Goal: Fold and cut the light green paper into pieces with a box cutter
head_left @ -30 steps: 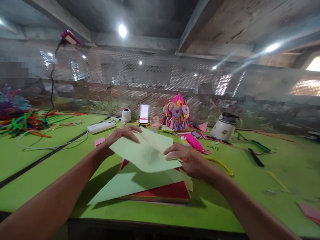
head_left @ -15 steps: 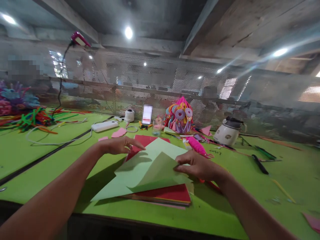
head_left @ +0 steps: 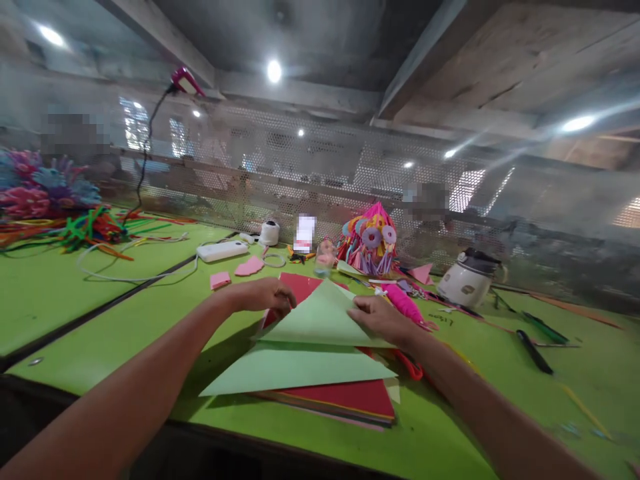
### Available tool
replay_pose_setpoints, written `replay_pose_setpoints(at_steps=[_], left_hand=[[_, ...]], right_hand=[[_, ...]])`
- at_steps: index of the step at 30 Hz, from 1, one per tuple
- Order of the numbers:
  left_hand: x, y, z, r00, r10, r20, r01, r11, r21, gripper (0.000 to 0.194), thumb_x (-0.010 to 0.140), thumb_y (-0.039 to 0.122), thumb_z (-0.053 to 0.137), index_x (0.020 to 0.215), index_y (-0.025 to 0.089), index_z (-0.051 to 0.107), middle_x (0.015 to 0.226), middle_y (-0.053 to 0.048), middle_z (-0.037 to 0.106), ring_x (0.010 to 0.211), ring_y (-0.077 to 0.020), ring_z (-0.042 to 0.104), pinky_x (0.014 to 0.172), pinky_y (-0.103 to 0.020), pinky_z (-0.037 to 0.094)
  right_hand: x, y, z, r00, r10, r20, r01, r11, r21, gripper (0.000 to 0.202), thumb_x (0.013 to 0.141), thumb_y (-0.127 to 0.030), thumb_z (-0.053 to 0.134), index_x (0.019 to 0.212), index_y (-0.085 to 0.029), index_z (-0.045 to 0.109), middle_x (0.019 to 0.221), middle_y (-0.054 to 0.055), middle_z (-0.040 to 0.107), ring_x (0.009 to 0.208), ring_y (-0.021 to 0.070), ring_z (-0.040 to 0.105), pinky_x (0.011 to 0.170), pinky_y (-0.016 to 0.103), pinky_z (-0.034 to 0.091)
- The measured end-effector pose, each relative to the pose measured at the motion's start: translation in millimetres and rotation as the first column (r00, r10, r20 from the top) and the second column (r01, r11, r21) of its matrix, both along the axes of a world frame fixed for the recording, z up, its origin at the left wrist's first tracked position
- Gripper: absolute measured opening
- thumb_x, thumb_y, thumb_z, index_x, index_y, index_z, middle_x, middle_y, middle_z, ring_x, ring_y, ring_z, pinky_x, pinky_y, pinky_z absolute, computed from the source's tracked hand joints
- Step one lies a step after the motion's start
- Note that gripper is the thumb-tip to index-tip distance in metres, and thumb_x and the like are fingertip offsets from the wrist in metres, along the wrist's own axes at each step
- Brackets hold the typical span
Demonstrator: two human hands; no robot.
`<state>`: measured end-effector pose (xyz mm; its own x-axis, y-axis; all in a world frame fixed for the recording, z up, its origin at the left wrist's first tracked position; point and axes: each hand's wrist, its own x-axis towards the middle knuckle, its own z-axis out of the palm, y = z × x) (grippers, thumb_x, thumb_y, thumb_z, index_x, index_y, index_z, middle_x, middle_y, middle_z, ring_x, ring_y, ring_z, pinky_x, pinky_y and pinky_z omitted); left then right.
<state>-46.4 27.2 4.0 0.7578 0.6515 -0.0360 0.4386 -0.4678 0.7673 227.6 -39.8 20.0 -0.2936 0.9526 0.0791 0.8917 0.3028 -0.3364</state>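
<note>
A light green sheet of paper [head_left: 320, 327] is folded over into a triangle with its point toward the back. Beneath it, another light green paper layer [head_left: 300, 370] shows, lying over a stack of coloured paper with a red sheet [head_left: 345, 398] on top. My left hand [head_left: 270, 295] has its fingers curled down at the left slanting edge of the folded sheet, near the tip. My right hand [head_left: 383, 317] pinches the opposite slanting edge, thumb and fingers closed on the paper.
Behind the paper are a pink tasselled ornament [head_left: 370, 240], a glass jar [head_left: 325, 259], a phone [head_left: 305, 233] and a thread spool [head_left: 269, 233]. A white kettle [head_left: 465, 280] and a black-handled tool [head_left: 534, 351] lie rightward. A white power strip [head_left: 223, 251] sits left.
The lifted corner of the green sheet has been carried back and laid over as a triangle. My left fingers have curled down to its edge; my right hand moved back with it. The view shifted slightly.
</note>
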Motion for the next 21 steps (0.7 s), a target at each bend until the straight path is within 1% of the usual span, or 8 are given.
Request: replay_pose_setpoints(at_steps=[2, 6, 8, 10, 11, 14, 17, 21], left_hand=[[0.3, 2.7, -3.1, 0.998, 0.053, 0.021, -0.053, 0.998, 0.032, 0.02, 0.08, 0.024, 0.049, 0.089, 0.013, 0.063, 0.078, -0.004, 0.068, 0.068, -0.0135, 0.061, 0.064, -0.024, 0.047], [0.8, 2.0, -1.5, 0.992, 0.124, 0.014, -0.125, 0.981, 0.151, 0.019, 0.079, 0.024, 0.048, 0.087, 0.014, 0.062, 0.08, -0.004, 0.067, 0.068, -0.0138, 0.057, 0.06, -0.023, 0.042], [1.0, -1.7, 1.6, 0.99, 0.138, -0.006, -0.133, 0.968, 0.212, 0.015, 0.075, 0.023, 0.051, 0.081, 0.015, 0.064, 0.079, -0.003, 0.067, 0.068, -0.0147, 0.055, 0.06, -0.024, 0.039], [2.0, -7.5, 4.1, 0.989, 0.118, -0.093, -0.085, 0.948, 0.306, 0.011, 0.071, 0.02, 0.054, 0.07, 0.016, 0.064, 0.07, -0.003, 0.066, 0.064, -0.0147, 0.053, 0.058, -0.024, 0.035], [3.0, -11.0, 4.9, 0.98, 0.11, -0.164, -0.043, 0.929, 0.367, 0.011, 0.07, 0.019, 0.054, 0.066, 0.016, 0.064, 0.067, -0.003, 0.065, 0.062, -0.0147, 0.053, 0.057, -0.025, 0.034], [7.0, -21.2, 6.4, 0.929, 0.169, -0.33, 0.027, 0.858, 0.514, 0.012, 0.07, 0.018, 0.054, 0.064, 0.016, 0.065, 0.068, -0.007, 0.066, 0.061, -0.0174, 0.055, 0.054, -0.026, 0.032], [10.6, -28.7, 8.7, 0.893, 0.226, -0.389, 0.041, 0.82, 0.571, 0.014, 0.072, 0.017, 0.052, 0.067, 0.014, 0.064, 0.073, -0.012, 0.067, 0.068, -0.0226, 0.06, 0.054, -0.028, 0.034], [12.6, -34.8, 12.4, 0.868, 0.241, -0.434, 0.068, 0.808, 0.586, 0.017, 0.078, 0.019, 0.049, 0.074, 0.013, 0.065, 0.077, -0.014, 0.067, 0.072, -0.0256, 0.062, 0.057, -0.03, 0.039]], right_hand=[[-6.7, 14.7, -5.3, 0.99, -0.084, 0.115, 0.078, 0.995, 0.054, 0.032, 0.083, -0.031, 0.045, 0.054, -0.019, 0.039, 0.055, -0.004, 0.036, 0.056, 0.0118, 0.037, 0.052, 0.025, 0.025], [-15.7, 33.5, -19.0, 0.969, -0.154, 0.195, 0.136, 0.985, 0.101, 0.029, 0.082, -0.027, 0.048, 0.055, -0.017, 0.051, 0.057, 0.002, 0.05, 0.056, 0.0138, 0.043, 0.054, 0.027, 0.022], [-18.0, 36.8, -25.2, 0.959, -0.178, 0.219, 0.156, 0.981, 0.114, 0.029, 0.083, -0.028, 0.048, 0.058, -0.016, 0.055, 0.061, 0.003, 0.055, 0.058, 0.0139, 0.046, 0.055, 0.027, 0.023], [-19.3, 37.2, -29.7, 0.951, -0.202, 0.232, 0.178, 0.976, 0.122, 0.029, 0.084, -0.031, 0.048, 0.061, -0.015, 0.057, 0.064, 0.004, 0.058, 0.059, 0.0138, 0.048, 0.055, 0.026, 0.023], [-19.8, 36.8, -31.2, 0.948, -0.215, 0.235, 0.189, 0.974, 0.127, 0.028, 0.084, -0.032, 0.048, 0.063, -0.015, 0.057, 0.067, 0.005, 0.059, 0.061, 0.014, 0.049, 0.055, 0.026, 0.024], [-21.0, 35.0, -32.7, 0.94, -0.24, 0.241, 0.212, 0.967, 0.139, 0.025, 0.086, -0.032, 0.046, 0.072, -0.015, 0.058, 0.073, 0.006, 0.061, 0.066, 0.015, 0.052, 0.056, 0.025, 0.025], [-21.9, 35.2, -30.9, 0.938, -0.227, 0.263, 0.2, 0.972, 0.125, 0.025, 0.089, -0.032, 0.044, 0.075, -0.015, 0.058, 0.076, 0.006, 0.062, 0.068, 0.0154, 0.053, 0.058, 0.025, 0.026], [-22.8, 37.5, -28.8, 0.93, -0.21, 0.302, 0.189, 0.977, 0.097, 0.027, 0.091, -0.032, 0.042, 0.077, -0.016, 0.058, 0.079, 0.008, 0.064, 0.072, 0.0171, 0.057, 0.059, 0.026, 0.028]])
